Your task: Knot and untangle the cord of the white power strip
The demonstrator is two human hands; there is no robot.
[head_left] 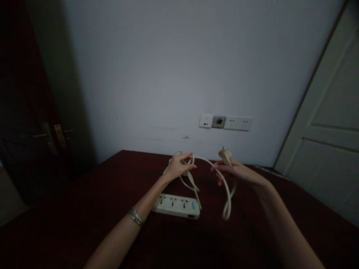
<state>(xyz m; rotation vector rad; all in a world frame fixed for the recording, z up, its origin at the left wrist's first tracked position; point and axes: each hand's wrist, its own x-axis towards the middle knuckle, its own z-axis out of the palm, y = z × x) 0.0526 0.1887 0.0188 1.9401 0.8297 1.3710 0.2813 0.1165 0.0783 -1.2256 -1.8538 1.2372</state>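
Observation:
A white power strip (175,206) with several sockets lies on the dark red table, partly behind my left forearm. Its white cord (228,198) rises from the strip's right end and runs in loops between my hands. My left hand (179,164) pinches a bend of the cord above the table. Raised to the right, my right hand (235,170) holds the plug (225,155), prongs pointing up toward the wall. A length of cord hangs in a loop below that hand. Some of its fingers are blurred.
Wall sockets (238,123) and a grey outlet plate (218,121) are on the wall behind the table (112,186). A white panelled door (328,123) stands at the right. On the left is a dark door with a metal handle (59,135).

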